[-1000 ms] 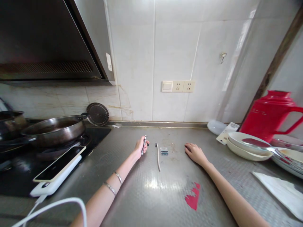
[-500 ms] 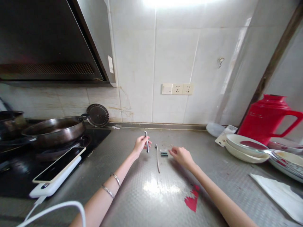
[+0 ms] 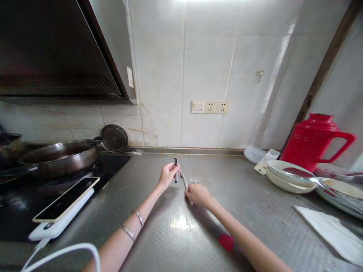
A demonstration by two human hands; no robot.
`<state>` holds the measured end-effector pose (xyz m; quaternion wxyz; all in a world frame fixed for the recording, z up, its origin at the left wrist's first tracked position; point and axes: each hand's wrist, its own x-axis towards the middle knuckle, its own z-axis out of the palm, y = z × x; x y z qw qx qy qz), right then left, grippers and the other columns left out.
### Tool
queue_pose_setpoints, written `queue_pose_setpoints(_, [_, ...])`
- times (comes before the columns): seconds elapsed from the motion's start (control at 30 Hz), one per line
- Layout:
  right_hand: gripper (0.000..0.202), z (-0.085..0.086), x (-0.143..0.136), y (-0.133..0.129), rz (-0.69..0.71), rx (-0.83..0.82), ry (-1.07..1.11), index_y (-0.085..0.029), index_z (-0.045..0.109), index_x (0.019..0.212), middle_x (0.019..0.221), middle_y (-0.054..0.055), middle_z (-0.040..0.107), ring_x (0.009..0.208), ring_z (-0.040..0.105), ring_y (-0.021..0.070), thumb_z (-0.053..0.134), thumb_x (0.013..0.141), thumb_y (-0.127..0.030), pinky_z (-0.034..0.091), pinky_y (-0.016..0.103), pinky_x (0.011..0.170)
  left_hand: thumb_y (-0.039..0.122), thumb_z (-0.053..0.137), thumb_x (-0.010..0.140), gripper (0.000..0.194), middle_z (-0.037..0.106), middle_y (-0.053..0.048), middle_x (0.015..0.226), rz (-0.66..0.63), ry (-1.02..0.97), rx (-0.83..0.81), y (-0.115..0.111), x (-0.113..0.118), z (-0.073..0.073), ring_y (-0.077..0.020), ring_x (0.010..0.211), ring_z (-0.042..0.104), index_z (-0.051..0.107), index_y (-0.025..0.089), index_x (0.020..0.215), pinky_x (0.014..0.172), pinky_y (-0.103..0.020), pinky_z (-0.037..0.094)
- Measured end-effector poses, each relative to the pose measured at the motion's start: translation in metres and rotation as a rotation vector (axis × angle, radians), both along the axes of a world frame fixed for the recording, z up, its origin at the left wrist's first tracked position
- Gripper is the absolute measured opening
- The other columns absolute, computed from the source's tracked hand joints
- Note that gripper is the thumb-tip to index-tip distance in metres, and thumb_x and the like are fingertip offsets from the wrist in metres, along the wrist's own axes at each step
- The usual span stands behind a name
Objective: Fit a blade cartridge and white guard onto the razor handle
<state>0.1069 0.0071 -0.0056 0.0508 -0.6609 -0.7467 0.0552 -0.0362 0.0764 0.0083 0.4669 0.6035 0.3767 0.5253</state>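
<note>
My left hand is closed around a slim silver-and-black rod with a short bent tip at its top; its exact kind I cannot make out. The rod stands nearly upright, above the counter. My right hand is closed, its fingers gripping a thin whitish tube or cord around its middle. The tube's dark upper end points toward the left hand, and its lower end peeks out below the right fingers. Just behind the right hand lies a small clear packet, mostly covered.
Left, a phone rests on a white power bank with a cable, beside a pan on the stove. On the right are a red thermos, stacked bowls and white paper. A red scrap lies on the metal counter.
My right hand has moved left from beside the packet and taken hold of the whitish tube, whose upper end has shifted left. The left hand still holds the rod.
</note>
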Motion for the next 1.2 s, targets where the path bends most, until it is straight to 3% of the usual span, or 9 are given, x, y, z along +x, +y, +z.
queue_pose_setpoints(0.23, [0.043, 0.012, 0.043, 0.012, -0.101, 0.168, 0.273, -0.016, 0.064, 0.075, 0.072, 0.01, 0.067, 0.063, 0.061, 0.0162, 0.029, 0.089, -0.036, 0.04, 0.023, 0.058, 0.035, 0.064, 0.067, 0.027, 0.067, -0.007, 0.074, 0.05, -0.002, 0.109, 0.003, 0.004, -0.003, -0.0162, 0.064, 0.063, 0.061, 0.012, 0.081, 0.059, -0.025, 0.047])
queue_pose_setpoints(0.37, [0.04, 0.02, 0.082, 0.022, 0.015, 0.398, 0.505, -0.016, 0.062, 0.073, 0.061, 0.003, 0.061, 0.058, 0.056, 0.0142, 0.032, 0.089, -0.036, 0.038, 0.022, 0.057, 0.032, 0.066, 0.066, 0.021, 0.066, -0.004, 0.07, 0.085, 0.059, 0.181, -0.005, 0.005, 0.0, -0.0146, 0.064, 0.061, 0.061, 0.013, 0.074, 0.062, -0.024, 0.046])
queue_pose_setpoints(0.5, [0.042, 0.029, 0.103, 0.02, 0.079, 0.526, 0.665, -0.015, 0.067, 0.084, 0.072, 0.005, 0.065, 0.068, 0.057, 0.0165, 0.039, 0.085, -0.047, 0.04, 0.023, 0.061, 0.03, 0.067, 0.064, 0.018, 0.064, -0.002, 0.065, 0.135, 0.14, 0.215, -0.015, 0.007, 0.001, -0.0133, 0.062, 0.059, 0.06, 0.014, 0.066, 0.061, -0.023, 0.044])
queue_pose_setpoints(0.6, [0.043, 0.037, 0.104, 0.014, 0.116, 0.533, 0.714, -0.017, 0.069, 0.091, 0.08, 0.005, 0.066, 0.073, 0.057, 0.0175, 0.043, 0.083, -0.05, 0.04, 0.024, 0.065, 0.029, 0.068, 0.063, 0.017, 0.064, -0.001, 0.065, 0.136, 0.152, 0.223, -0.018, 0.008, -0.002, -0.0128, 0.062, 0.059, 0.059, 0.015, 0.064, 0.061, -0.022, 0.044])
queue_pose_setpoints(0.73, [0.045, 0.044, 0.094, 0.006, 0.189, 0.499, 0.671, -0.018, 0.071, 0.086, 0.07, 0.004, 0.062, 0.065, 0.053, 0.0151, 0.041, 0.083, -0.052, 0.039, 0.023, 0.06, 0.028, 0.069, 0.062, 0.015, 0.064, -0.001, 0.065, 0.104, 0.154, 0.223, -0.019, 0.01, -0.004, -0.013, 0.064, 0.059, 0.06, 0.015, 0.064, 0.065, -0.023, 0.045])
queue_pose_setpoints(1.03, [0.045, 0.03, 0.093, 0.011, 0.14, 0.532, 0.588, -0.021, 0.072, 0.083, 0.062, 0.003, 0.055, 0.058, 0.049, 0.0143, 0.043, 0.081, -0.055, 0.036, 0.024, 0.055, 0.028, 0.069, 0.062, 0.015, 0.064, -0.001, 0.064, 0.09, 0.131, 0.203, -0.02, 0.011, -0.009, -0.013, 0.064, 0.058, 0.06, 0.016, 0.063, 0.06, -0.022, 0.045])
queue_pose_setpoints(1.2, [0.043, 0.031, 0.09, 0.009, 0.211, 0.504, 0.601, -0.022, 0.071, 0.087, 0.067, 0.003, 0.056, 0.063, 0.05, 0.0147, 0.043, 0.082, -0.054, 0.037, 0.024, 0.059, 0.027, 0.069, 0.061, 0.016, 0.063, 0.0, 0.063, 0.068, 0.109, 0.193, -0.021, 0.013, -0.009, -0.0122, 0.061, 0.057, 0.059, 0.016, 0.063, 0.058, -0.022, 0.045])
